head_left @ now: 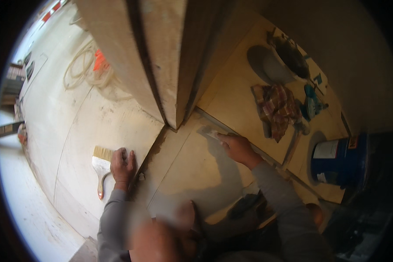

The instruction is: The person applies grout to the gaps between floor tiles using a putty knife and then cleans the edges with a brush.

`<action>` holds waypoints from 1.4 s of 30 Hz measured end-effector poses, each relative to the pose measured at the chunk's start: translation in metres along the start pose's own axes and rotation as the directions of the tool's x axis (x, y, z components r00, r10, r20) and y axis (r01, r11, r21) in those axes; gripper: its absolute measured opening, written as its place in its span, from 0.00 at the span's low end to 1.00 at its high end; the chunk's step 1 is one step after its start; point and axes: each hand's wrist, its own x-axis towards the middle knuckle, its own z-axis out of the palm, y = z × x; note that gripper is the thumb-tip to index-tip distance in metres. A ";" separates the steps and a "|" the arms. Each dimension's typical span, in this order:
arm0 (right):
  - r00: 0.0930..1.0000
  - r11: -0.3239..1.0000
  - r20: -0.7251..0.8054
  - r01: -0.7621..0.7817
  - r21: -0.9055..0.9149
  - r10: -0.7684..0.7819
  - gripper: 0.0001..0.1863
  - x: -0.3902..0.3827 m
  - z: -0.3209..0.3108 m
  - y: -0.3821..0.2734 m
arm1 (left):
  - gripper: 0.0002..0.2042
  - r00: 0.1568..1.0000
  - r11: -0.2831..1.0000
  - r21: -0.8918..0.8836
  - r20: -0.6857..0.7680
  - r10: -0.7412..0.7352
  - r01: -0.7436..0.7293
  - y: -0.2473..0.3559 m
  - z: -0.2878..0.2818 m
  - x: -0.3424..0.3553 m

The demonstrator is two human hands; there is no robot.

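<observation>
My right hand (239,149) grips a flat tool, seemingly a putty knife (210,132), with its blade low against the grey tile strip (179,161) near the foot of the pillar. My left hand (123,165) is propped on the pale floor tile (131,120) with its fingers curled in, and nothing shows in it. Just left of that hand lies a wide paintbrush (101,168), its bristles pointing away from me and its wooden handle toward me. Between my hands a dark, ragged gap (150,159) runs along the edge of the strip.
A pillar (161,56) rises straight ahead. On the right are a crumpled checked cloth (277,107), a teal bottle-like object (311,102), a tub (281,65) and a blue bucket (340,160). Coiled clear hose (81,65) and an orange piece (101,60) lie far left.
</observation>
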 end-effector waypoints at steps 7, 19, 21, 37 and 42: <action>0.996 0.997 0.079 0.033 -0.075 -0.027 0.15 0.038 0.022 -0.002 | 0.11 0.999 0.999 0.020 0.015 -0.039 0.039 -0.002 -0.003 -0.001; 0.983 0.984 0.181 0.053 -0.171 -0.022 0.15 0.048 0.013 -0.004 | 0.11 0.997 0.997 0.021 0.016 -0.077 0.076 0.004 -0.003 0.001; 0.975 0.973 0.220 0.024 -0.232 0.028 0.15 0.053 0.019 -0.010 | 0.12 0.998 0.998 -0.001 -0.003 -0.064 0.064 0.003 -0.003 0.002; 0.748 0.237 0.462 -0.616 0.751 0.477 0.23 -0.026 0.038 -0.065 | 0.11 1.000 0.999 0.030 0.000 -0.028 0.028 -0.005 0.001 -0.003; 0.968 0.938 -0.218 -0.039 0.345 0.121 0.19 -0.025 0.074 -0.023 | 0.12 0.999 1.000 0.027 -0.045 -0.002 0.003 -0.002 0.005 -0.002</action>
